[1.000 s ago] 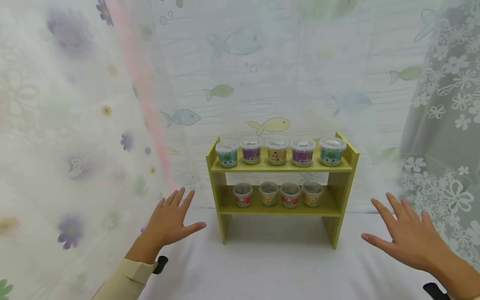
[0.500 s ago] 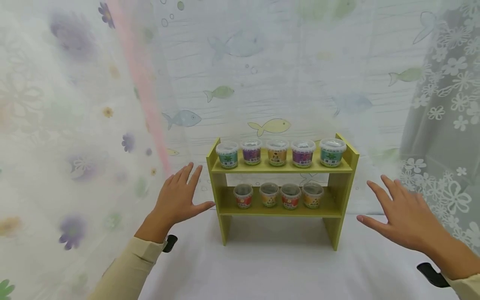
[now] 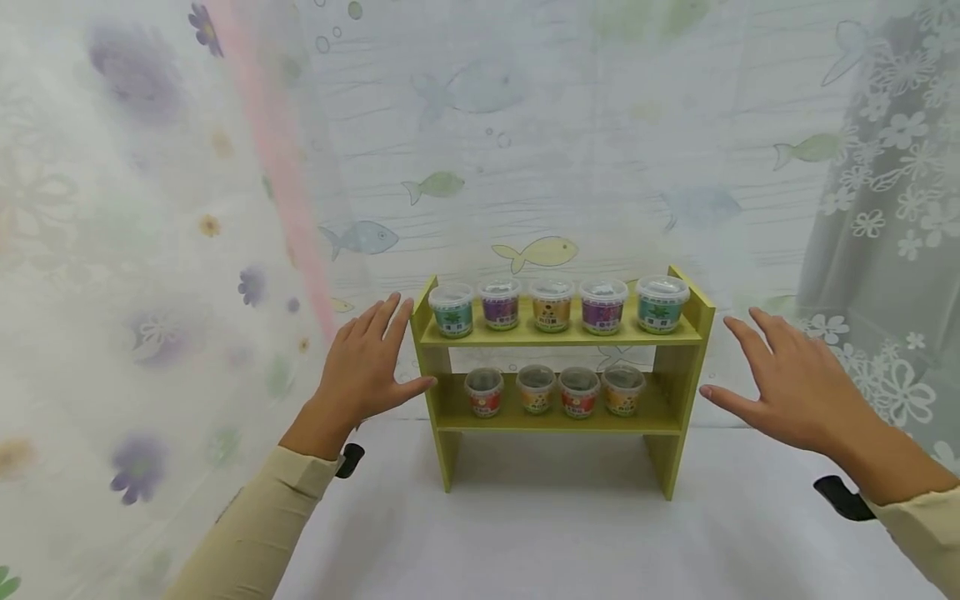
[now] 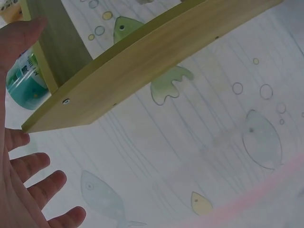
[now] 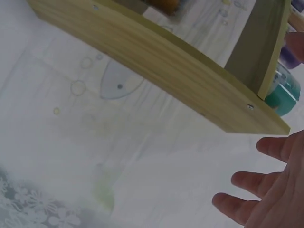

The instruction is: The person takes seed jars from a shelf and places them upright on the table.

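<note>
A yellow-green wooden shelf with two boards stands on the white tabletop. My left hand is raised beside its left side panel, fingers extended and thumb pointing toward the panel. Past the right panel, my right hand is held up in the same way, with a visible gap to the wood. Neither hand holds anything. In the left wrist view, the left fingertips lie near the upper corner of the side panel. The right wrist view shows the right fingers just off the other side panel.
Lidded plastic cups line the upper board: teal, purple and orange labels among them. Several red and orange cups sit on the lower board. A fish-patterned curtain hangs close behind.
Both hands have risen and moved inward and forward, toward the two sides of the shelf. The shelf and its cups have stayed in place.
</note>
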Demonstrator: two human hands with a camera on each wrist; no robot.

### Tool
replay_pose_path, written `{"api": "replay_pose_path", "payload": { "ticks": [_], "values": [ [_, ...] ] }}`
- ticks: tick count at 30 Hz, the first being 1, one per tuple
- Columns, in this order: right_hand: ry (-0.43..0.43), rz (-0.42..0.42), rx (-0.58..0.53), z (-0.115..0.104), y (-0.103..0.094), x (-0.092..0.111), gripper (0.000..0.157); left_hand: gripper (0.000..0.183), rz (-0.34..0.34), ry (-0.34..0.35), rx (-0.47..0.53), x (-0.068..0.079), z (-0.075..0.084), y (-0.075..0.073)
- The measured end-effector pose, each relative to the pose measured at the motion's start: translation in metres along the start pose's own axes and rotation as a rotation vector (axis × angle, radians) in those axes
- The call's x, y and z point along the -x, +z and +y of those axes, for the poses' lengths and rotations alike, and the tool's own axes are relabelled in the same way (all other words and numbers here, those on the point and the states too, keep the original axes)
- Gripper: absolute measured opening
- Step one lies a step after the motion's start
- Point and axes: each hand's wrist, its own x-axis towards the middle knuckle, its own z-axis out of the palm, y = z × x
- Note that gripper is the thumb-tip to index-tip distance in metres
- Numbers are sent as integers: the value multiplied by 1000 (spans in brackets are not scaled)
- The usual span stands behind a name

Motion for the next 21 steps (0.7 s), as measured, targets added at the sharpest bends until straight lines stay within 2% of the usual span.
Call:
{"api": "replay_pose_path", "payload": {
  "ticks": [10,16,21],
  "values": [
    [9,-21,1,-10,-11,-31,102,113,23,27,-14,-8,6,-1],
    [-6,-2,-5,-12,-15,-51,100,114,97,42,-25,-13,9,3],
    [-9,10,-19,-15,-16,-65,98,106,157,51,-6,-17,14,6]
  ]
}}
